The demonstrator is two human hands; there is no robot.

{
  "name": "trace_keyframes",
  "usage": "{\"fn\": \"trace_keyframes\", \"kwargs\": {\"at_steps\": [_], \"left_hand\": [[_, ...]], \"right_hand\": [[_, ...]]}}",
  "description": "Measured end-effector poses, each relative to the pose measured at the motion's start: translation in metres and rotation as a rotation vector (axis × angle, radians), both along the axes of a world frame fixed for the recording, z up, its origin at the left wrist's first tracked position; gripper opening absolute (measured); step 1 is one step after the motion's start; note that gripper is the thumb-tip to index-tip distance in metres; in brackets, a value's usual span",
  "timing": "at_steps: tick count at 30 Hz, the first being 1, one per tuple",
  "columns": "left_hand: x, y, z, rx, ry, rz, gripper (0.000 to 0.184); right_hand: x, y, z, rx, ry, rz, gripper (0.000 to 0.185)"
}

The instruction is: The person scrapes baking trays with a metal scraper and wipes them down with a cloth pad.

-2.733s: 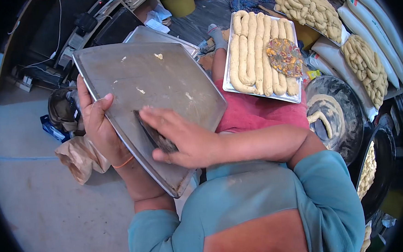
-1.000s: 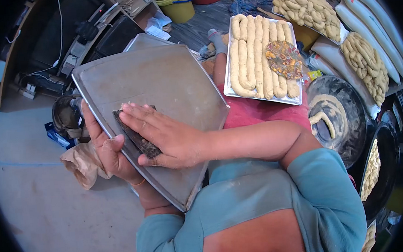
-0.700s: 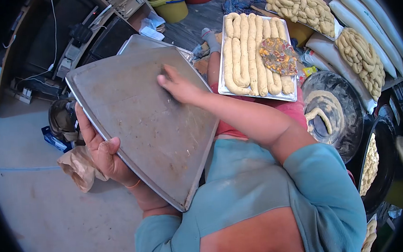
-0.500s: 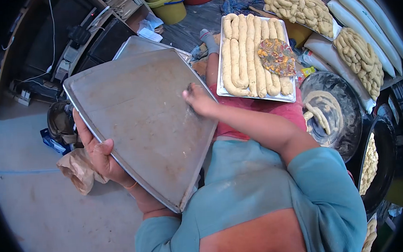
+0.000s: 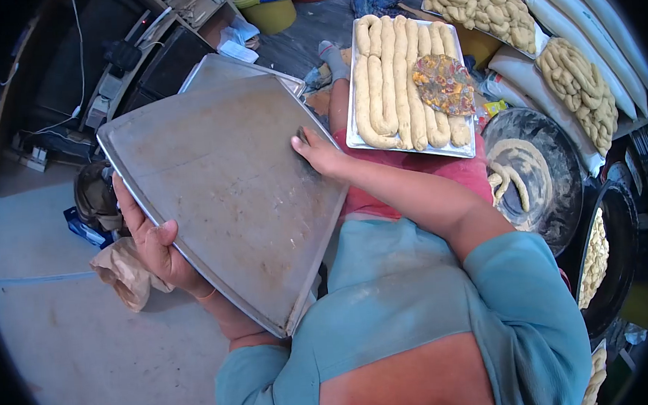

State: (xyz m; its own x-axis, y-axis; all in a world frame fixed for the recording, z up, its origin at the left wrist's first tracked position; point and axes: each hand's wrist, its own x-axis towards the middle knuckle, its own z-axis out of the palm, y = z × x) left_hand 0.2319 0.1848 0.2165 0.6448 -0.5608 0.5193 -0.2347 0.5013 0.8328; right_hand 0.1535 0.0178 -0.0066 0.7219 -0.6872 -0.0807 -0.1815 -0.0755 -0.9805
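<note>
A worn metal tray (image 5: 220, 194) lies tilted across my left forearm. My left hand (image 5: 156, 246) supports its left edge, thumb on the rim and the other fingers partly hidden beneath. Near the tray's right edge, my right hand (image 5: 317, 152) is closed round a dark scraper (image 5: 301, 135), of which only a small part shows. Right of that hand, a second tray (image 5: 417, 149) on the lap holds long dough rolls (image 5: 402, 79), with a round patterned cloth piece (image 5: 444, 85) on top. Small pale specks are on the worn tray.
A black basin (image 5: 551, 211) with dough strips stands at the right. Braided dough (image 5: 479, 4) is heaped on a tray at the upper right, beside white sacks (image 5: 595, 30). Another metal tray (image 5: 219, 69) lies behind the worn one. A paper bag (image 5: 129, 274) rests at the left.
My right hand has swept the dark scraper from the tray's left part to its right edge. The larger pale scraps at the tray's upper part are gone. My left hand keeps its hold.
</note>
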Motion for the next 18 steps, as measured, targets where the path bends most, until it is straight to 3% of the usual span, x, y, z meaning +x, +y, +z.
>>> {"fn": "trace_keyframes", "kwargs": {"at_steps": [3, 8, 12, 18], "left_hand": [[0.005, -0.004, 0.006, 0.018, -0.002, -0.042, 0.08], [0.031, -0.001, 0.004, 0.12, 0.015, -0.016, 0.075], [0.033, -0.01, 0.003, 0.041, -0.019, 0.066, 0.072], [0.015, -0.012, 0.006, 0.001, 0.022, 0.078, 0.072]], "right_hand": [[-0.014, 0.04, 0.015, -0.158, 0.04, 0.064, 0.084], [-0.091, 0.113, 0.108, -0.48, -0.316, 0.716, 0.087], [-0.104, 0.114, 0.103, -0.475, -0.327, 0.713, 0.086], [-0.072, 0.067, 0.038, 0.008, -0.08, 0.371, 0.088]]}}
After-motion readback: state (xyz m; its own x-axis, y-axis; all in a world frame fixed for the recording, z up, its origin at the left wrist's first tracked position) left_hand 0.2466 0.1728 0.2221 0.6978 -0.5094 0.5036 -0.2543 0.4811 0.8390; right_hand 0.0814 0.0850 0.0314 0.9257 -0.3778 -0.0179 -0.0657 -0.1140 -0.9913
